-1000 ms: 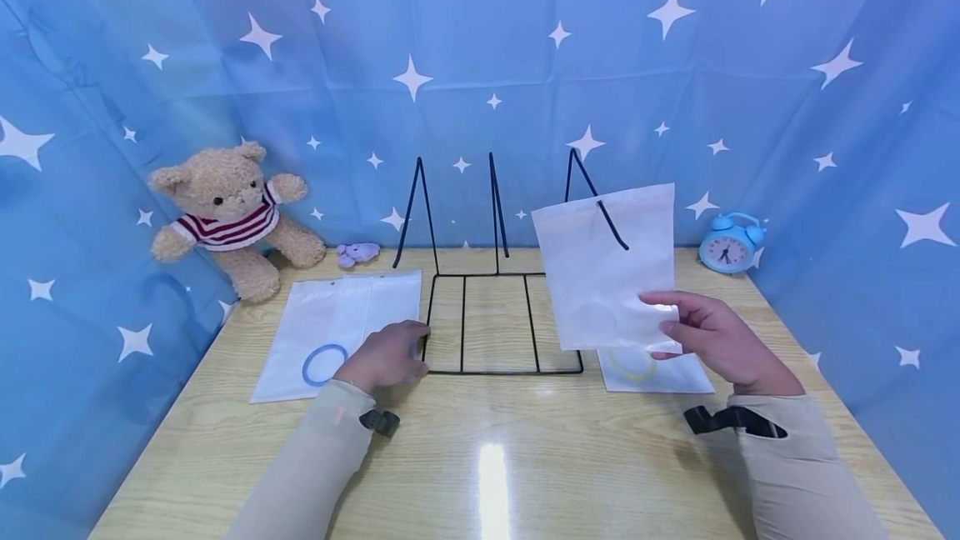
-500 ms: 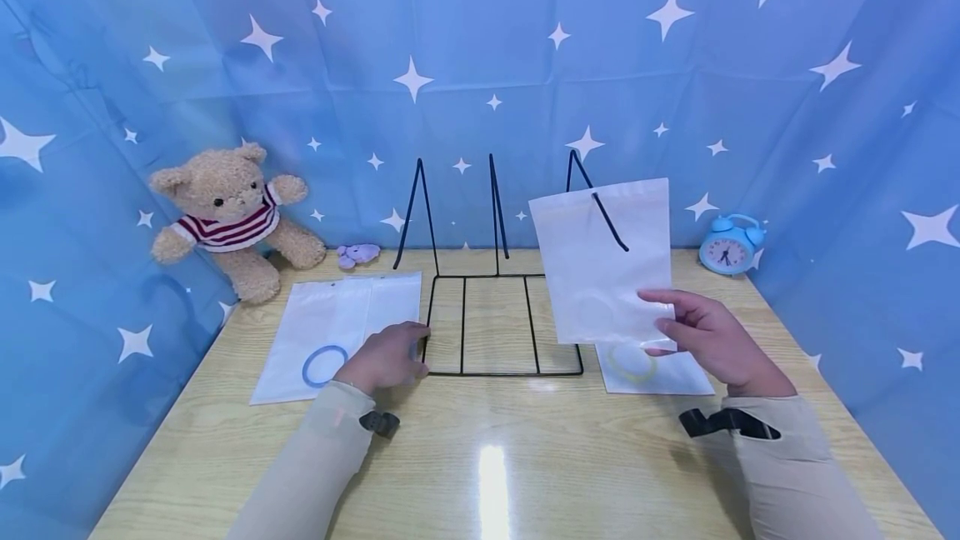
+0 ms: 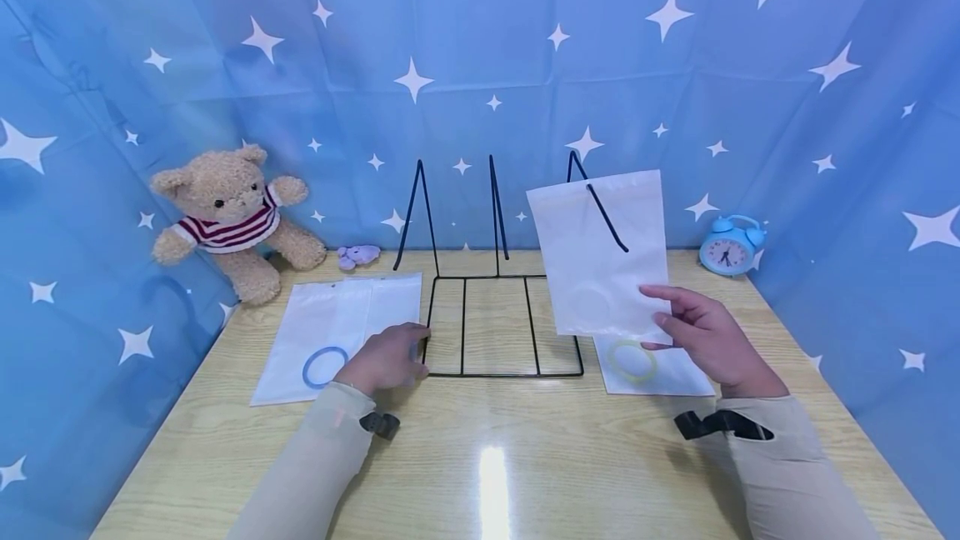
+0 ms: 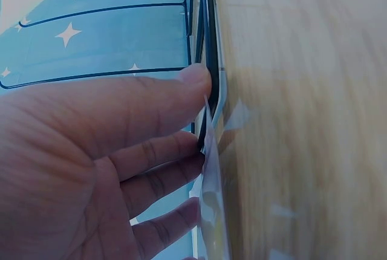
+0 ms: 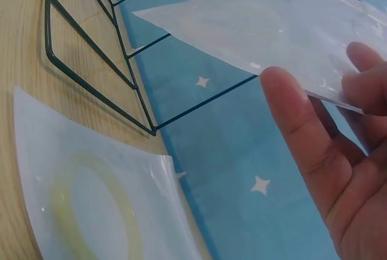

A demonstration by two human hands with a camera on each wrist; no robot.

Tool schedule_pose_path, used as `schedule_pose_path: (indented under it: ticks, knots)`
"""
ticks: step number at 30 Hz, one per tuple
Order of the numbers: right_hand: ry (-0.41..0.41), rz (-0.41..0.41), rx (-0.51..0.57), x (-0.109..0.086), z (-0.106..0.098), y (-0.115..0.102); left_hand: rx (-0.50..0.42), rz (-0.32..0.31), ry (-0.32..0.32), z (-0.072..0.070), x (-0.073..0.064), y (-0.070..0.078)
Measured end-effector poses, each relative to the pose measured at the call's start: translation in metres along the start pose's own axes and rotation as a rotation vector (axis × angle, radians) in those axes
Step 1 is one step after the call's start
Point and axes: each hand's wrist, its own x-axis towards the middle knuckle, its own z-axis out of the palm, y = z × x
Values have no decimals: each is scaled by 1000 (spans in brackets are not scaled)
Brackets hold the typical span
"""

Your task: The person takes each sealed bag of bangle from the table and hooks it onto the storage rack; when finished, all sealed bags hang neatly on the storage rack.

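Head cam: one black wire rack (image 3: 463,327) with three hooks can be counted on the wood-grain table (image 3: 420,457). Its left side is gripped by the left hand (image 3: 387,357), though the exact grip can't be made out from up here. At the right hook (image 3: 610,222) a white plastic pouch (image 3: 600,294) is hanging slightly tilted, the hook arm coming out in front near its top edge, and its lower right edge is pinched by the right hand (image 3: 705,336). Two overlapping pouches (image 3: 307,315) are laid to the left, one with a blue ring (image 3: 304,367), plus one yellow-ring pouch (image 3: 682,375) to the right, so four pouches total. One teddy bear (image 3: 228,207), one purple toy (image 3: 357,255) and one blue alarm clock (image 3: 727,250) are set along the back

Left wrist cam: the grip hidden from above is shown here, thumb and fingers closed around the rack's wire with barely any gap. Some clear plastic is seen right against the fingers

Right wrist cam: the pouch edge is seen caught between the digits, the hand only partly curled. A faint ring shape is shown through that pouch, and the yellow ring (image 5: 130,211) is seen much closer
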Motion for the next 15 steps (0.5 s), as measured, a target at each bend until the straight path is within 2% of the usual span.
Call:
schedule_pose_path:
  ticks: [15]
  knots:
    - [53, -71, 48, 3, 10, 1, 10, -1, 5, 1, 1, -2]
